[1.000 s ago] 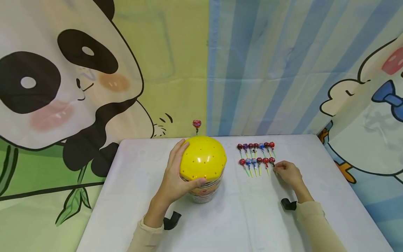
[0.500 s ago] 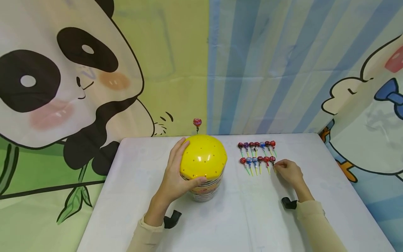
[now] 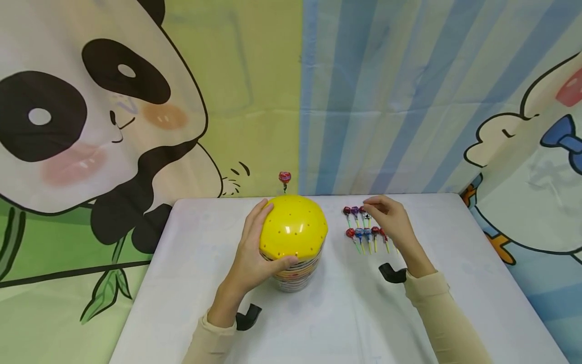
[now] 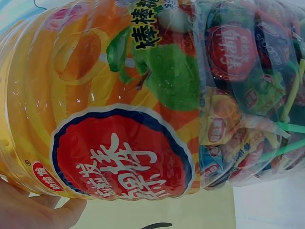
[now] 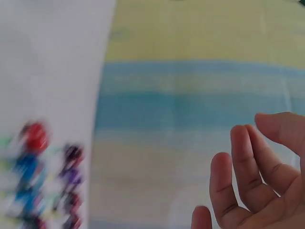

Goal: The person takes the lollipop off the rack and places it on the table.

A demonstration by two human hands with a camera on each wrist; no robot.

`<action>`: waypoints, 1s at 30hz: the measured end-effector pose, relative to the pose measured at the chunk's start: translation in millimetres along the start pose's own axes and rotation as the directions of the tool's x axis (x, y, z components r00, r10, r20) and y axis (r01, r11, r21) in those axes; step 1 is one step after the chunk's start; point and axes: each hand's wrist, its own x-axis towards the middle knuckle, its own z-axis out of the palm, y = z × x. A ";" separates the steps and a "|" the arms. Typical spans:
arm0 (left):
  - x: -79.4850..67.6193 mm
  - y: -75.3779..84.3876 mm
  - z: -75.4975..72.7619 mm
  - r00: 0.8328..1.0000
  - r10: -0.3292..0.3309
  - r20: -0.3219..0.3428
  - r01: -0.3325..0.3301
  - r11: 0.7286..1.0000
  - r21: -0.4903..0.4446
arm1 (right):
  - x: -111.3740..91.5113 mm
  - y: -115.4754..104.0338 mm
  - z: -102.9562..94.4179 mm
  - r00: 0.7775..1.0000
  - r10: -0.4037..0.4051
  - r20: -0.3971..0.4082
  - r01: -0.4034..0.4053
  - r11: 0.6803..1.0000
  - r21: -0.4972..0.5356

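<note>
My left hand (image 3: 249, 265) grips the top of a clear plastic lollipop jar (image 3: 296, 279), with fingers and thumb around its yellow lid (image 3: 293, 227). Small holes dot that lid. A red-wrapped lollipop (image 3: 284, 178) stands upright beyond it; where its stick ends is hidden. In the left wrist view the jar's orange label (image 4: 90, 90) and wrapped candies (image 4: 228, 124) inside show, with fingertips at lower left. Over the right end of two lollipop rows hovers my right hand (image 3: 396, 222), covering several of them. The right wrist view shows this hand (image 5: 257, 186) holding nothing, thumb apart from the loosely bent fingers.
The back row of lollipops (image 3: 355, 211) and the front row (image 3: 359, 233) lie on the white table (image 3: 318, 323), right of the jar. A printed curtain (image 3: 364, 101) hangs behind the table's far edge. Black curved pieces (image 3: 248, 317) sit at both wrists.
My right hand has left the lollipop at the front row's right end and moved up and left over the rows. My left hand and the jar stay in place.
</note>
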 end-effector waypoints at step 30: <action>-1.0 1.3 -1.3 1.000 0.014 0.006 -0.014 1.000 -0.007 | 70.3 -134.9 81.3 0.777 -0.283 0.563 0.076 0.929 0.362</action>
